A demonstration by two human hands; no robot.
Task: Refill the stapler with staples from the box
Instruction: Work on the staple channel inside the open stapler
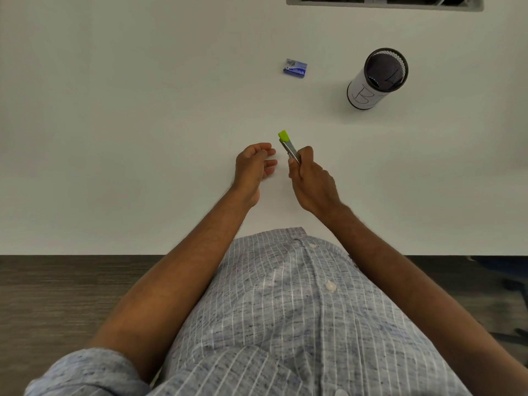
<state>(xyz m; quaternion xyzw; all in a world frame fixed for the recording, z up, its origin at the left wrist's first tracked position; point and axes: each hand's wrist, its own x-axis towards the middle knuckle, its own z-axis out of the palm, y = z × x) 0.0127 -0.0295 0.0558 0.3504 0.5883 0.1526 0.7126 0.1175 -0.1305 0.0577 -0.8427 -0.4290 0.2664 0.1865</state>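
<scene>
My right hand (311, 178) grips a small stapler (289, 145) with a lime-green end and a grey metal body, held above the white table and pointing away from me. My left hand (255, 164) hovers just left of it, fingers loosely curled; I cannot tell whether anything lies between them. A small blue staple box (295, 68) lies closed on the table farther back, well beyond both hands.
A black mesh pen cup (377, 78) wrapped in white paper with handwriting stands at the back right. A grey-framed cable slot (385, 7) runs along the table's far edge. The table's near edge (114, 254) meets dark wood flooring.
</scene>
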